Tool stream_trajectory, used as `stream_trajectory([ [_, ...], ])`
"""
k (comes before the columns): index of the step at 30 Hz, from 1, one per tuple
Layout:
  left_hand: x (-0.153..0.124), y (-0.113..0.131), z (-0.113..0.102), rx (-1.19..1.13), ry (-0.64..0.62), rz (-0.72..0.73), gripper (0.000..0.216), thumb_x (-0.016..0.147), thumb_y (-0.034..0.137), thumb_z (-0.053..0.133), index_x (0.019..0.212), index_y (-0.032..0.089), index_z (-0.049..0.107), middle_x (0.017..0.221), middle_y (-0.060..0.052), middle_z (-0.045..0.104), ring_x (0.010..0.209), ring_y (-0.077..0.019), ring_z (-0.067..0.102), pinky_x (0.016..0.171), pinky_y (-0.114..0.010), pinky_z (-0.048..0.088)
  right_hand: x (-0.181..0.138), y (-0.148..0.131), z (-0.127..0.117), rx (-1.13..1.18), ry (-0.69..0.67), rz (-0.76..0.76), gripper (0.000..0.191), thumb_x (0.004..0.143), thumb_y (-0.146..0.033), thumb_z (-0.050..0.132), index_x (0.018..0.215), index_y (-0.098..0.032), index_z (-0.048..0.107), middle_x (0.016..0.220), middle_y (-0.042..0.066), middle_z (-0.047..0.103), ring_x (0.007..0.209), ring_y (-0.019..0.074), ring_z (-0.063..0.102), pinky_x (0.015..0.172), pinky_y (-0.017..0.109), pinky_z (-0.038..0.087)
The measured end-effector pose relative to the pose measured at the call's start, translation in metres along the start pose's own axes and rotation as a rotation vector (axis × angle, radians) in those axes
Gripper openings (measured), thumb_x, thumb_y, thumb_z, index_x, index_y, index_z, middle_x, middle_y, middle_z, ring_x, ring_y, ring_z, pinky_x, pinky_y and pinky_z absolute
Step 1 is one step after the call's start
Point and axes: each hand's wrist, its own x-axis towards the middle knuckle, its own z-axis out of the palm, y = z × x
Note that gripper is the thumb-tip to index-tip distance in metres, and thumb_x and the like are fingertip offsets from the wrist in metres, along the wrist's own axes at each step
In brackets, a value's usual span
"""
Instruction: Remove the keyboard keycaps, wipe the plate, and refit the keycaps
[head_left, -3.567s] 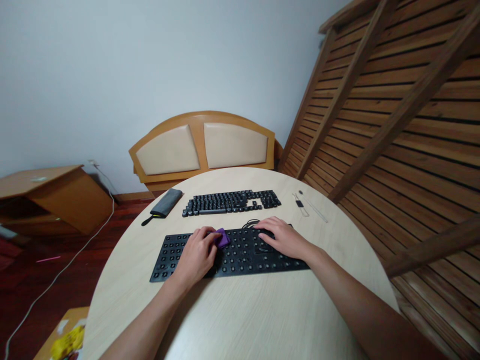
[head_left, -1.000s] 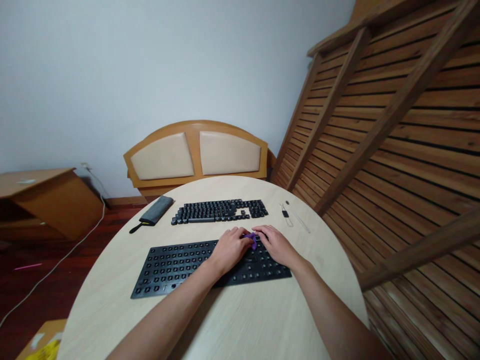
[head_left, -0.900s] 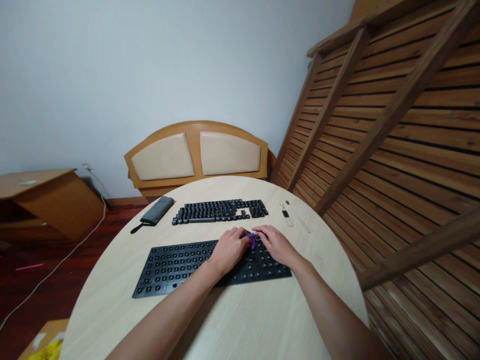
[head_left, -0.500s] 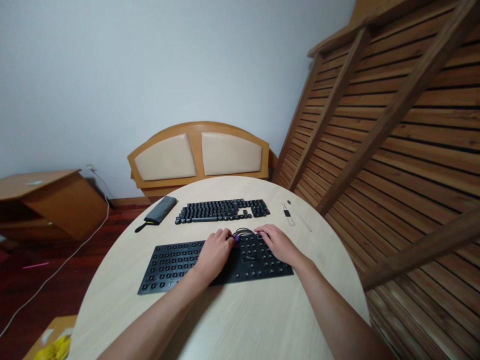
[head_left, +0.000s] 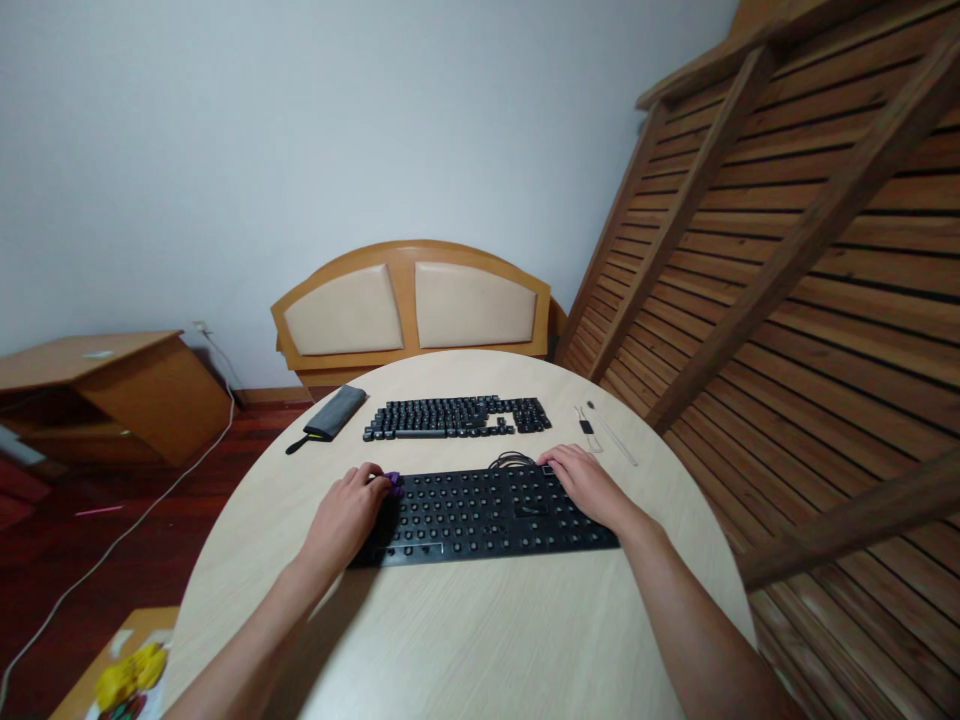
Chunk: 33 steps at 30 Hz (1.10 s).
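Keyboard base (head_left: 487, 512), black, rectangular and studded with bare switches, lies on a round pale wood-grain table (head_left: 480, 635). A person's left hand (head_left: 349, 508), fingers pinched on a crumpled purple cloth (head_left: 395, 484), works at the base's left end; the right hand (head_left: 583, 480), well apart, rests loosely spread on its far right corner. Beyond the base sit rows of black keycaps (head_left: 431, 415), with a grey fabric pouch (head_left: 337, 412) past its left end.

The head camera looks forward and down over the table (head_left: 480, 640).
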Motion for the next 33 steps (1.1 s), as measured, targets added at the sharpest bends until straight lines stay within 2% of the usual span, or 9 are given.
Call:
stream_trajectory([
  [6, -0.002, -0.025, 0.001, -0.058, 0.018, -0.064, 0.031, 0.095, 0.022, 0.046, 0.103, 0.021, 0.076, 0.112, -0.012, 0.068, 0.096, -0.0288, 0.066, 0.086, -0.041, 0.053, -0.006, 0.011, -0.013, -0.093, 0.026, 0.064, 0.028, 0.097, -0.023, 0.039, 0.096, -0.024, 0.067, 0.099, 0.007, 0.071, 0.099, 0.0258, 0.061, 0.089, 0.043, 0.047],
  [14, -0.019, -0.062, 0.004, -0.072, 0.031, -0.181, 0.032, 0.094, 0.027, 0.045, 0.102, 0.021, 0.076, 0.108, -0.012, 0.07, 0.095, -0.0289, 0.067, 0.086, -0.04, 0.054, -0.006, 0.018, -0.011, -0.135, 0.033, 0.089, 0.029, 0.096, -0.024, 0.036, 0.093, -0.024, 0.065, 0.095, 0.006, 0.07, 0.096, 0.0258, 0.062, 0.087, 0.042, 0.047],
  [20, -0.023, -0.051, 0.014, -0.185, 0.245, -0.239, 0.039, 0.099, 0.035, 0.037, 0.107, 0.017, 0.071, 0.117, -0.012, 0.068, 0.105, -0.0285, 0.064, 0.091, -0.04, 0.053, -0.003, 0.012, -0.013, -0.101, 0.066, 0.042, 0.028, 0.099, -0.031, 0.039, 0.099, -0.022, 0.065, 0.102, 0.009, 0.07, 0.099, 0.0273, 0.062, 0.091, 0.046, 0.048],
  [23, -0.021, -0.046, 0.019, -0.252, 0.225, -0.181, 0.037, 0.098, 0.036, 0.039, 0.104, 0.018, 0.071, 0.114, -0.01, 0.069, 0.104, -0.027, 0.064, 0.092, -0.038, 0.052, -0.002, -0.002, -0.011, -0.043, 0.059, -0.031, 0.025, 0.096, -0.039, 0.051, 0.109, -0.023, 0.066, 0.112, 0.01, 0.07, 0.107, 0.0283, 0.062, 0.097, 0.047, 0.048],
  [26, -0.023, -0.046, 0.019, -0.243, 0.199, -0.178, 0.034, 0.097, 0.036, 0.042, 0.101, 0.018, 0.071, 0.109, -0.011, 0.07, 0.101, -0.027, 0.064, 0.093, -0.04, 0.052, -0.002, -0.012, -0.007, -0.035, 0.002, -0.077, 0.031, 0.092, -0.042, 0.06, 0.117, -0.025, 0.066, 0.12, 0.009, 0.068, 0.114, 0.0291, 0.06, 0.101, 0.048, 0.047],
  [30, -0.025, -0.045, 0.015, -0.227, 0.239, -0.22, 0.037, 0.099, 0.037, 0.04, 0.105, 0.018, 0.071, 0.113, -0.012, 0.068, 0.102, -0.0275, 0.063, 0.092, -0.041, 0.052, -0.003, -0.014, -0.004, -0.065, -0.029, -0.056, 0.031, 0.09, -0.043, 0.062, 0.116, -0.028, 0.069, 0.122, 0.009, 0.068, 0.115, 0.0302, 0.061, 0.1, 0.052, 0.048],
  [33, -0.022, -0.043, 0.015, -0.234, 0.257, -0.14, 0.037, 0.101, 0.037, 0.04, 0.11, 0.022, 0.072, 0.121, -0.01, 0.065, 0.107, -0.0272, 0.06, 0.094, -0.042, 0.051, -0.003, -0.013, -0.004, -0.067, -0.029, -0.047, 0.031, 0.09, -0.043, 0.062, 0.116, -0.029, 0.069, 0.122, 0.009, 0.068, 0.115, 0.0305, 0.061, 0.099, 0.052, 0.048],
])
